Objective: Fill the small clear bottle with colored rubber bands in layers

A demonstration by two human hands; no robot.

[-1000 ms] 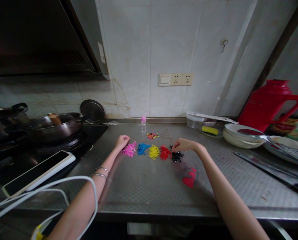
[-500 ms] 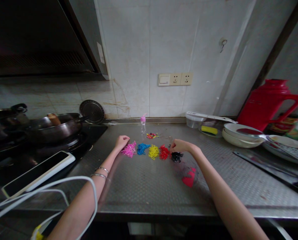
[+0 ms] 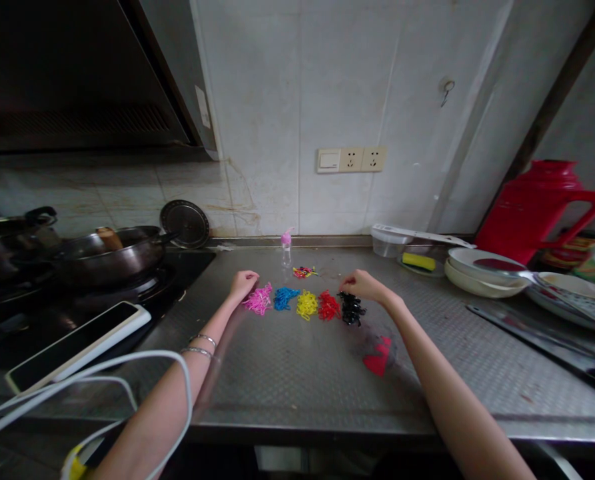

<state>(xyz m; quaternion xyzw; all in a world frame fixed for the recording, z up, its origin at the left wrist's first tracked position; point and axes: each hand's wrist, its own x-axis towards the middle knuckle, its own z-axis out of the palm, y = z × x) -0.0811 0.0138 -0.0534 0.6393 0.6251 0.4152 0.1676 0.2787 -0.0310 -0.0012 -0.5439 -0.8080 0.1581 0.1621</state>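
Note:
Small elastic bands lie in a row of piles on the steel counter [image 3: 297,373]: pink [image 3: 259,299], blue [image 3: 286,297], yellow [image 3: 306,303], red [image 3: 329,306] and black [image 3: 351,309]. A small mixed pile [image 3: 304,271] sits behind them, beside a little clear bottle with a pink cap [image 3: 286,247]. My left hand [image 3: 244,283] is curled shut, resting just left of the pink pile. My right hand [image 3: 362,285] pinches its fingers together just behind the black pile; what it holds, if anything, is too small to see.
A red heart-shaped lid [image 3: 378,360] lies near my right forearm. Pans [image 3: 102,257] sit on the stove at left, with a phone [image 3: 72,345] and white cable [image 3: 127,373] in front. Bowls and plates [image 3: 482,270], a red thermos jug [image 3: 537,207] and a knife [image 3: 542,340] stand right.
My right hand has lifted and drawn back from on top of the black pile to just behind it, uncovering the pile. My left hand has stayed put.

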